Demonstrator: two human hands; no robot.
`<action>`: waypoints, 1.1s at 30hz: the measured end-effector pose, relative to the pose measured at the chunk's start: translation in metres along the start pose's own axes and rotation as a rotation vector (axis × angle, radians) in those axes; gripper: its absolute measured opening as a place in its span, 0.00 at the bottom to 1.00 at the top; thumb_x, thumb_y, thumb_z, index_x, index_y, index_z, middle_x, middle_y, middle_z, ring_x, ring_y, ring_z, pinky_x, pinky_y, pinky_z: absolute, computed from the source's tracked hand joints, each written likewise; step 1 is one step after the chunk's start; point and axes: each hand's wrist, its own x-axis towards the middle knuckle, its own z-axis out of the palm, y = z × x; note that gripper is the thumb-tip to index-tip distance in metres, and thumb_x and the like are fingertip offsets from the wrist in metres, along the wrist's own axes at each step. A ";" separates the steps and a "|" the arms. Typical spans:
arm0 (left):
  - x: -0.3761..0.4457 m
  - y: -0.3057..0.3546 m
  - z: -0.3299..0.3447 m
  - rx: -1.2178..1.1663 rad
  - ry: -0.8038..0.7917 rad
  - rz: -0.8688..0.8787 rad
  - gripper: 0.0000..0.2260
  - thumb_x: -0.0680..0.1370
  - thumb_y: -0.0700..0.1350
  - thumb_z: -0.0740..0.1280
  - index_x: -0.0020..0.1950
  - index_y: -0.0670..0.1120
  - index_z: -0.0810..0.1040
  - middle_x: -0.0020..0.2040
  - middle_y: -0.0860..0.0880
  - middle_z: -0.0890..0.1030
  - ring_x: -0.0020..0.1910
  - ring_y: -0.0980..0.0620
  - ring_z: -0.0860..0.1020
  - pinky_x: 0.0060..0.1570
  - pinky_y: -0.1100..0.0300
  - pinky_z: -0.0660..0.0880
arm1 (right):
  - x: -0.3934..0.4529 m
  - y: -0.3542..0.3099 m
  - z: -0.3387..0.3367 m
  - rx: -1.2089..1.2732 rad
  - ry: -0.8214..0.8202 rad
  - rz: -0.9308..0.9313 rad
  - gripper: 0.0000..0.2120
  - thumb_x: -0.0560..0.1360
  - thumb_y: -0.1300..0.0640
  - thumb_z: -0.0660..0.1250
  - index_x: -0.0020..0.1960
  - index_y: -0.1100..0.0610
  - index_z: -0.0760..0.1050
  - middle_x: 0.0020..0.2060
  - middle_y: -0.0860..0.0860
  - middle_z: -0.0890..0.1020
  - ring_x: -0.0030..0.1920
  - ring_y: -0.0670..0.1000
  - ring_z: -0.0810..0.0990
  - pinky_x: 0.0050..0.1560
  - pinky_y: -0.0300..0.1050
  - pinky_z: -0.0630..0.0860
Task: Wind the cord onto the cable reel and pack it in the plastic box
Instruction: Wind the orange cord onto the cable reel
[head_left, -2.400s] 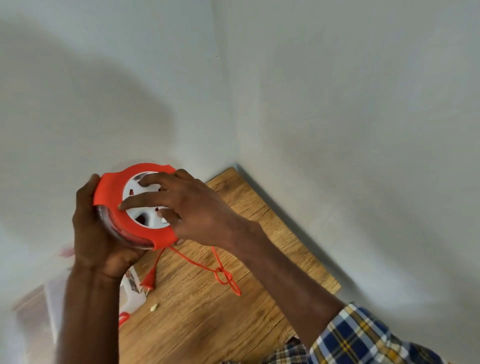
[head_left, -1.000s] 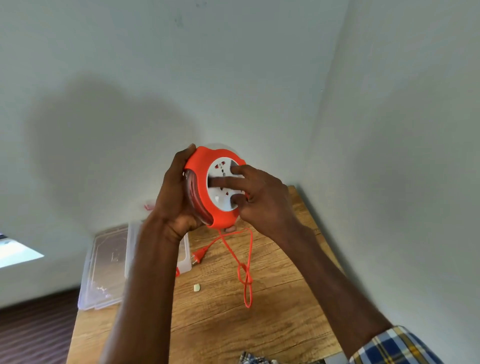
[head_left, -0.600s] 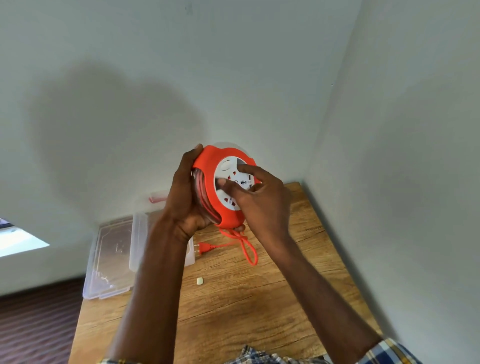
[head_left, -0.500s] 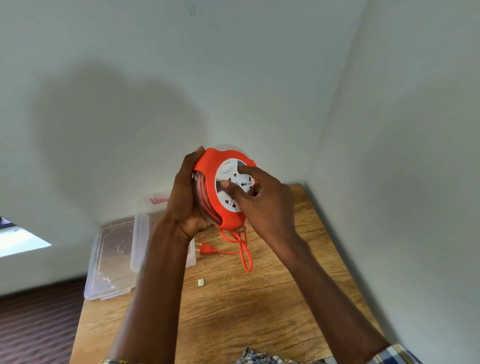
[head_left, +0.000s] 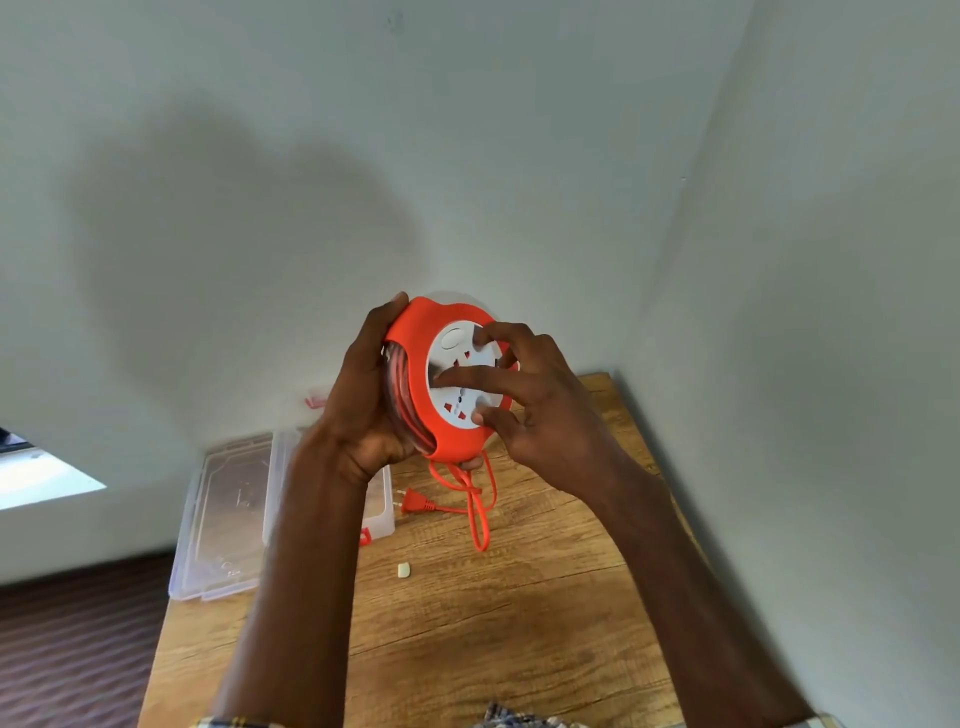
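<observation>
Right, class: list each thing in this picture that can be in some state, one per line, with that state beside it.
cable reel: held up off the table, upright on edge
cord: mostly wound, a loop hanging to the table
plug: unplugged, lying on the table
plastic box: open, seemingly nothing inside
lid: off, flat beside the box
left hand: gripping the reel's rim
right hand: fingers spread on the white hub

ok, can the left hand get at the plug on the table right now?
Probably not yet: the left hand is gripping the cable reel. The plug lies uncovered just below, beside the plastic box.
</observation>
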 end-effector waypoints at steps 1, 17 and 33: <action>-0.001 0.000 -0.001 -0.006 -0.015 -0.014 0.32 0.80 0.70 0.61 0.69 0.47 0.83 0.66 0.41 0.83 0.62 0.38 0.83 0.63 0.38 0.79 | 0.001 0.001 -0.001 0.004 -0.024 -0.003 0.26 0.76 0.61 0.73 0.68 0.38 0.78 0.71 0.45 0.71 0.66 0.48 0.68 0.58 0.46 0.78; 0.005 -0.003 -0.003 -0.007 0.033 0.070 0.30 0.81 0.69 0.60 0.67 0.48 0.85 0.63 0.42 0.85 0.59 0.40 0.85 0.57 0.41 0.82 | 0.007 0.008 0.013 -0.103 0.128 -0.036 0.30 0.74 0.60 0.71 0.69 0.34 0.74 0.68 0.44 0.77 0.61 0.48 0.72 0.48 0.46 0.80; 0.010 -0.017 -0.032 -0.473 0.156 0.387 0.40 0.79 0.72 0.55 0.83 0.47 0.66 0.79 0.35 0.70 0.77 0.28 0.67 0.73 0.25 0.62 | -0.006 0.016 0.063 0.753 -0.022 0.276 0.17 0.76 0.56 0.73 0.63 0.46 0.78 0.51 0.44 0.85 0.57 0.44 0.83 0.53 0.49 0.81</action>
